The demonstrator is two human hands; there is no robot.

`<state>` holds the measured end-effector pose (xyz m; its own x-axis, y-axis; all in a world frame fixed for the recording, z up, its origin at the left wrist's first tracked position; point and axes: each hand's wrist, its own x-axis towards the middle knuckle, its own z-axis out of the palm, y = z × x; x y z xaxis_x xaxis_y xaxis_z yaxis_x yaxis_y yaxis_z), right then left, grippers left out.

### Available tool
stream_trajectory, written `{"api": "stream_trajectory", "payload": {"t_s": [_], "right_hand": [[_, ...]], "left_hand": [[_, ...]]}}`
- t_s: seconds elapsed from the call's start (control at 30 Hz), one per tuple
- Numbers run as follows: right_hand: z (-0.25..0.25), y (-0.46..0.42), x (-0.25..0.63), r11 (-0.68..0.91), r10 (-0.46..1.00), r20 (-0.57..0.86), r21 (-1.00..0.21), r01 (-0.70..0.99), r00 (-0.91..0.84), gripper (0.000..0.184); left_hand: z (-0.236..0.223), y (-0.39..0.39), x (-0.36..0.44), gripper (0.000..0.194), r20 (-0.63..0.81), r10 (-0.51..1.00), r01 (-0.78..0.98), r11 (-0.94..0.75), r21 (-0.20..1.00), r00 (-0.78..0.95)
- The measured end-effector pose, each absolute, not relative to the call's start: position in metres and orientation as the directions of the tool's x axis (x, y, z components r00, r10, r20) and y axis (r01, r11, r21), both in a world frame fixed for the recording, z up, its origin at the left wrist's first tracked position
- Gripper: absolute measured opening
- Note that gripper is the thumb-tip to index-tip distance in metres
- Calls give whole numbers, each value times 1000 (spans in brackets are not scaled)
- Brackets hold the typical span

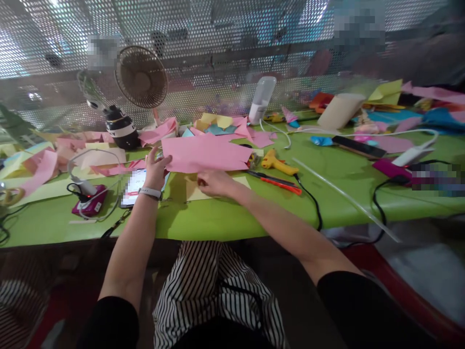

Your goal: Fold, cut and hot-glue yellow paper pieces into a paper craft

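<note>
A large sheet of pink paper (207,152) with a jagged right end is held up at a tilt over the table. My left hand (156,169) grips its left edge, thumb on the front face. At the sheet's lower edge is my right hand (217,184), its fingers curled together; whatever they pinch is hidden. Beneath that hand lies a piece of pale yellow paper (196,190). A lit phone (132,188) rests partly behind my left wrist. To the right are a yellow glue gun (279,163) and a cutter knife with an orange handle (281,184).
Paper scraps (39,167) cover the left of the green table (214,220). A purple power strip (90,199) with cables, a fan (141,77) and a black bottle (121,128) stand left. Rightward are a clear stick (345,198), a dark phone (359,147) and another purple power strip (392,172).
</note>
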<state>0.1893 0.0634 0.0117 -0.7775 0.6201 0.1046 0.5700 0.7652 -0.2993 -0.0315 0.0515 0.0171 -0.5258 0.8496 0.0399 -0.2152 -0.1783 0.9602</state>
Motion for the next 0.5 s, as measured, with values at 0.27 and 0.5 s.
{"api": "stream_trajectory", "payload": {"t_s": [0.27,0.5], "right_hand": [[11,90,221,778,561,44,-368,509,-827,66],[-32,106,197,762,591,46,-360,539,-805,51]], "left_hand": [[21,46,-25,46,221,805,-187,-376,907,-550],[19,53,-33,25,263,769,-109,-395,912,-583]]}}
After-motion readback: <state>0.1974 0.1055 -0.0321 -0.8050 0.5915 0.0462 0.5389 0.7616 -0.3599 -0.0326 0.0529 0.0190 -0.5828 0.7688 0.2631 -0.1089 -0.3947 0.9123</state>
